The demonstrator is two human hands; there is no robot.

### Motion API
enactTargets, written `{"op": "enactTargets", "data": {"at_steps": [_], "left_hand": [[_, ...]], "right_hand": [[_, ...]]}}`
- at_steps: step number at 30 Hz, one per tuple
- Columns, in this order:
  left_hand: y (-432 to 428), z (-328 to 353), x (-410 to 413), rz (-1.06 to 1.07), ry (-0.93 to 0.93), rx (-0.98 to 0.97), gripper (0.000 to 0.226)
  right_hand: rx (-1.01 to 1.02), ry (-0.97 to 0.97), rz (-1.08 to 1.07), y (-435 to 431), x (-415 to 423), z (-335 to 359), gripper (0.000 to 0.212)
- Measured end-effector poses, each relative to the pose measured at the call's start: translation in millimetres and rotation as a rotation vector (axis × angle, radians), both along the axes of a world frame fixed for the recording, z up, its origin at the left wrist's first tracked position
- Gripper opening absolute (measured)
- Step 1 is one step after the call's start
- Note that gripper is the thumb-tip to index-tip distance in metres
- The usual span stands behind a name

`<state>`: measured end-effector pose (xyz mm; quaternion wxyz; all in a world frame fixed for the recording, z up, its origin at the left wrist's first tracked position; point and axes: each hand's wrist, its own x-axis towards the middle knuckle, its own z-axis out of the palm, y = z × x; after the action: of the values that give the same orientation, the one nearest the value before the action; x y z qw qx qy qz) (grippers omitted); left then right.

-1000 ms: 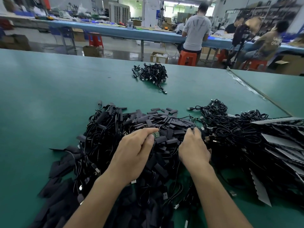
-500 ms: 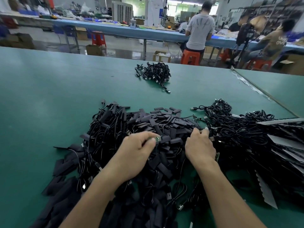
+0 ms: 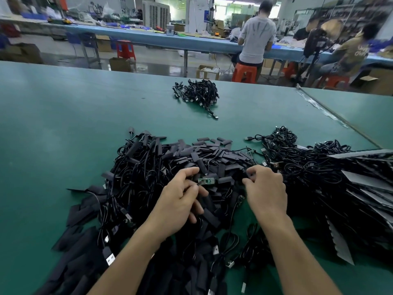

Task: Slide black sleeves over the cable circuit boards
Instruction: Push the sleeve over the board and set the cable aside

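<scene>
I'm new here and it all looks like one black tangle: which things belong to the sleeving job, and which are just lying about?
In the job: green circuit board pinched by the left hand; right hand at the loose black sleeves; heap of cables.
Lying about: small cable bundle farther back; grey strips; red stool; cardboard box.

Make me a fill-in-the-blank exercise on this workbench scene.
The left hand pinches a small ___ circuit board.
The sleeves heaped just beyond it are ___.
The small separate cable bundle lies toward the ___ edge of the table.
Missing words: green; black; far.
</scene>
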<state>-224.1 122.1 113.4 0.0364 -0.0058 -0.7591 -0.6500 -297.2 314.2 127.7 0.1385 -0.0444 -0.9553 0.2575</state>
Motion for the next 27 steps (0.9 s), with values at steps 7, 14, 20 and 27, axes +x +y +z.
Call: {"op": "enactTargets", "data": {"at_steps": [7, 14, 20, 27], "left_hand": [[3.4, 0.3, 1.1, 0.024, -0.024, -0.129, 0.019], [4.1, -4.0, -0.9, 0.057, -0.011, -0.087, 0.017], [3.9, -2.1, 0.6, 0.054, 0.020, -0.046, 0.030], [5.7, -2.8, 2.7, 0.060, 0.038, -0.150, 0.019]], "right_hand": [[-0.538, 0.051, 0.365, 1.8, 28.2, -4.0, 0.019], [-0.617, 0.091, 0.523, 2.5, 45.2, -16.2, 0.032], [-0.795, 0.118, 0.519, 2.8, 48.3, -15.1, 0.029], [-0.669, 0.125, 0.555, -1.7, 48.4, -15.6, 0.025]]}}
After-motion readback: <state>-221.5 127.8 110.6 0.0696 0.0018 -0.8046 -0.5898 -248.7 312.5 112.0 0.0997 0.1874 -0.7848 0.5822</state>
